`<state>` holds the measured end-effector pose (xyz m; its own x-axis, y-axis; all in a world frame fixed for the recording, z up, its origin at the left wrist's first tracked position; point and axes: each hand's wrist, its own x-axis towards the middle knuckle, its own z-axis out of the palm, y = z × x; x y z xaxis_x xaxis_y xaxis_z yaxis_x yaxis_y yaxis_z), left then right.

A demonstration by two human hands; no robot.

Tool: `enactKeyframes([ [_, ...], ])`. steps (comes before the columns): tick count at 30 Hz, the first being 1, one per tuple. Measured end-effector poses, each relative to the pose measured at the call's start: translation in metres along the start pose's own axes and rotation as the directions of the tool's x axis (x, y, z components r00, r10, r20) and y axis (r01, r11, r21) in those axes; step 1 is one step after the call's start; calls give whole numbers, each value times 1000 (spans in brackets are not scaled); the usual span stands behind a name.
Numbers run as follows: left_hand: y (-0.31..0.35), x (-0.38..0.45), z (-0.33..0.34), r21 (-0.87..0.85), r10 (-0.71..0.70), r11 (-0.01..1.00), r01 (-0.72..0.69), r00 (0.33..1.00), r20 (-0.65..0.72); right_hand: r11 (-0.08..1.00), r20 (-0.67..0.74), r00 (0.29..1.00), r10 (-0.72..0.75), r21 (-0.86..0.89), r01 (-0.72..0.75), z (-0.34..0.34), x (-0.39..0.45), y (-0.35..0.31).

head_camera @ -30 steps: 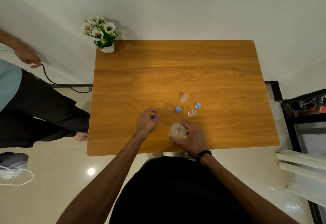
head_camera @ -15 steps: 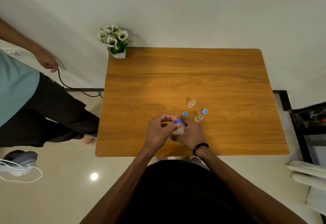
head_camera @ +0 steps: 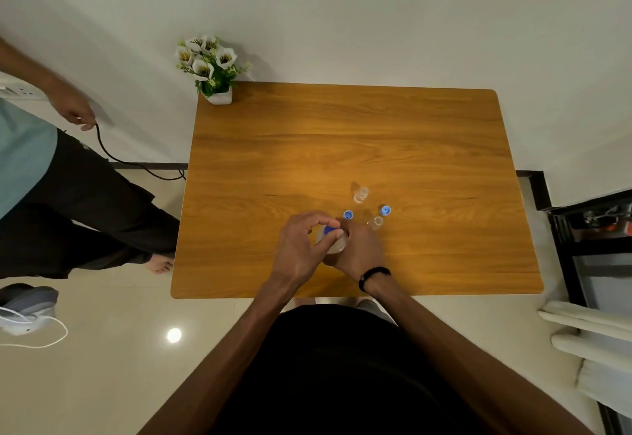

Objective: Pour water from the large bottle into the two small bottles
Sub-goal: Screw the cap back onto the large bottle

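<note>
The large clear bottle (head_camera: 337, 242) stands upright near the front of the wooden table (head_camera: 342, 147). My right hand (head_camera: 359, 250) grips its body. My left hand (head_camera: 302, 246) pinches the blue cap (head_camera: 330, 230) on top of the bottle's neck. Two small clear bottles stand uncapped beyond: one (head_camera: 360, 194) farther back, one (head_camera: 376, 222) close to my right hand. Their two blue caps (head_camera: 348, 214) (head_camera: 385, 210) lie on the table beside them.
A white pot of flowers (head_camera: 210, 66) stands at the table's far left corner. Another person (head_camera: 51, 174) stands left of the table holding a black cable (head_camera: 130, 161). A dark shelf unit (head_camera: 595, 229) and white furniture (head_camera: 588, 328) stand at the right.
My left hand picked the blue cap off the table to the left and brought it onto the large bottle's neck, where it now pinches it. My right hand stayed round the bottle.
</note>
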<state>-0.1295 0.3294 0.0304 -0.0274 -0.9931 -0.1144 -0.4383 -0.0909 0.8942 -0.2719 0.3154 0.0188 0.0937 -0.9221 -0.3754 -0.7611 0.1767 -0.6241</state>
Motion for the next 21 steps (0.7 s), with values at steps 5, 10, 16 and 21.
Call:
enactKeyframes([
  [5, 4, 7, -2, 25, 36, 999, -35, 998, -51, 999, -20, 999, -33, -33, 32, 0, 6, 0],
  [10, 1, 6, -9, 88, 137, 987, -137, 991, -1, 993, 9, 999, -52, -106, 52, 5, 10, 1],
  [16, -3, 5, -17, 135, 205, 967, -217, 974, 98, 987, 38, 999, -35, -156, 41, 11, 11, 4],
  [21, 2, 13, -25, 88, 146, 982, -169, 963, 226, 989, 19, 999, -36, -145, 38, 9, 17, 3],
])
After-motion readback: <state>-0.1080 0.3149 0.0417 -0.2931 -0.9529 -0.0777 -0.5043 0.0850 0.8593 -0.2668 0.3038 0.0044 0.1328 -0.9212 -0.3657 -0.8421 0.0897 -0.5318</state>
